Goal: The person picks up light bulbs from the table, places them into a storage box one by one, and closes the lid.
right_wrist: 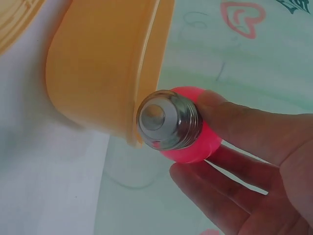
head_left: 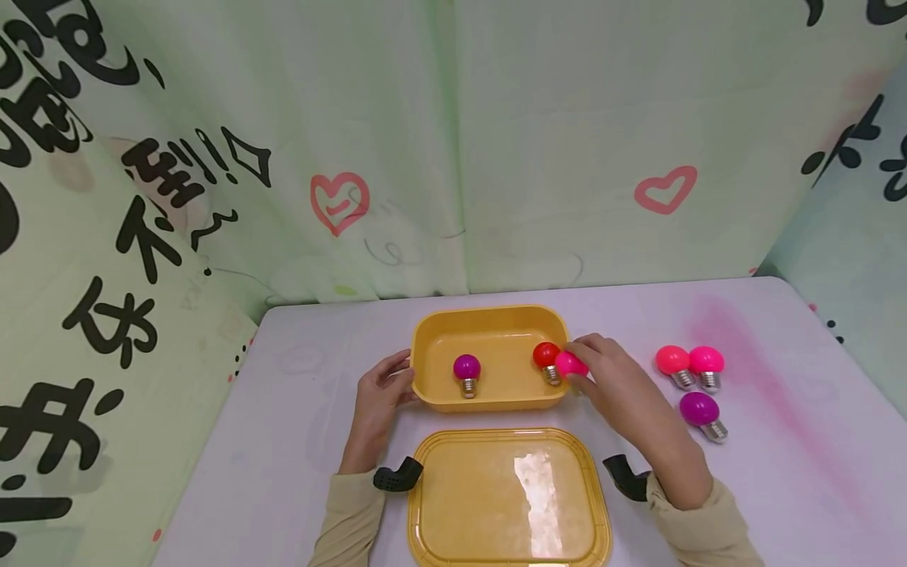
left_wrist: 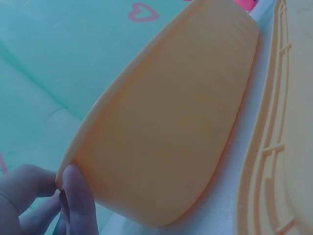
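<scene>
Between its thumb and fingers my right hand (head_left: 623,390) pinches a pink light bulb (head_left: 571,364) at the right rim of the yellow box (head_left: 489,405). In the right wrist view the bulb's silver screw base (right_wrist: 168,120) points toward the camera, beside the box wall. At the box's left end, my left hand (head_left: 383,402) grips the rim; the left wrist view shows the thumb and fingers (left_wrist: 80,198) on either side of the edge. Inside the box lie a purple bulb (head_left: 467,368) and, near the right wall, a red bulb (head_left: 546,354).
A yellow lid (head_left: 482,496) lies in front of the box. To the right, a coral-red bulb (head_left: 672,361), a pink bulb (head_left: 707,361) and a purple bulb (head_left: 700,409) lie together on the whitish table (head_left: 305,409). Fabric walls (head_left: 397,142) enclose the back and sides.
</scene>
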The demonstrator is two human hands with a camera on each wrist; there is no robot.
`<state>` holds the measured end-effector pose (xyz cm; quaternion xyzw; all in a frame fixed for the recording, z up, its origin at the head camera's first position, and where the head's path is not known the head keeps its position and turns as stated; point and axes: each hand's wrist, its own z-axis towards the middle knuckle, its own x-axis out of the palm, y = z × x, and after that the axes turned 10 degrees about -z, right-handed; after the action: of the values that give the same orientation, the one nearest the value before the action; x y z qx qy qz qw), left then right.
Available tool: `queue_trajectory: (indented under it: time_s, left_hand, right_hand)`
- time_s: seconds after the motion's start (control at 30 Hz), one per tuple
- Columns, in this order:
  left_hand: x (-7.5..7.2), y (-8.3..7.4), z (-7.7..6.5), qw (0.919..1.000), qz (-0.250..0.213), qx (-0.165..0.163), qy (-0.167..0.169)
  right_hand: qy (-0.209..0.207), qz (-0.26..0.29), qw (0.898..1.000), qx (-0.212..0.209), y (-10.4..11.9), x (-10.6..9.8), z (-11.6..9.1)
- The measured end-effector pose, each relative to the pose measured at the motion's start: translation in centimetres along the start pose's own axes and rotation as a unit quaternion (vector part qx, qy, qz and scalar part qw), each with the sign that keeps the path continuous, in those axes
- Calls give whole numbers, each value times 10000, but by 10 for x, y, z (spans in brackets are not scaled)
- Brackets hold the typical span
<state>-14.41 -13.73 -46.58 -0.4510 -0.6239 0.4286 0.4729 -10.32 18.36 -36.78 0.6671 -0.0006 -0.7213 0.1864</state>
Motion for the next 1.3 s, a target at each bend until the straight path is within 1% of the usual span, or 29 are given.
queue_trajectory:
  time_s: [0.17,0.4,0.7,0.87,1.07,1.3]
  left_hand:
    - [-1,0,0,10000,-9,3,-12]
    - [0,-1,0,10000,-36,33,-1]
    - [1,0,1,9998,-22,189,-65]
    - [2,1,0,9998,-49,189,-83]
    - [2,1,0,9998,-49,199,-30]
    - [1,2,2,9999,-17,123,-75]
  right_hand:
    - [-50,47,9999,-107,5,4,7]
    - [-406,189,9979,-478,9,14,14]
    - [-338,223,9983,-421,16,26,25]
    - [-398,240,9975,-527,16,35,32]
    - [-462,189,9967,-641,15,46,39]
    - [-362,239,9972,-608,17,55,46]
